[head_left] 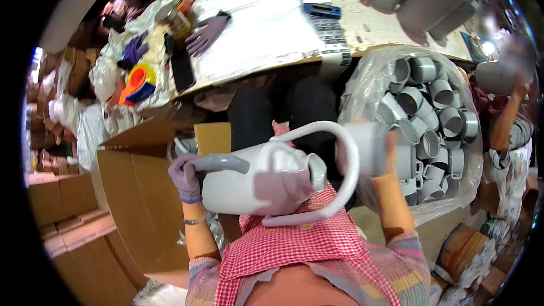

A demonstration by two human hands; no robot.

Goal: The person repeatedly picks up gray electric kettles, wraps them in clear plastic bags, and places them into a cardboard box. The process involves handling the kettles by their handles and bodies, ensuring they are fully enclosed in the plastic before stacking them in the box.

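A pale grey insulated jug (249,184) lies on its side across my lap, its open spout pointing right. It has a darker grey grip (221,162) and a large white hoop handle (354,158) that swings out past the mouth. My left hand (184,178), in a thin purple-grey glove, is closed on the jug near its base end, beside the grip. In my bare right hand (391,153) is a grey cup (365,148), blurred, just right of the hoop handle. The fingers of that hand are partly hidden behind the cup.
A plastic-lined container (362,79) of grey cups stands at my right. An open cardboard box (139,192) is at my left. The table (249,22) ahead holds a glove (208,34), phone (182,71), tape dispenser (137,84) and grey jugs (430,3). Another person's arm (504,119) shows far right.
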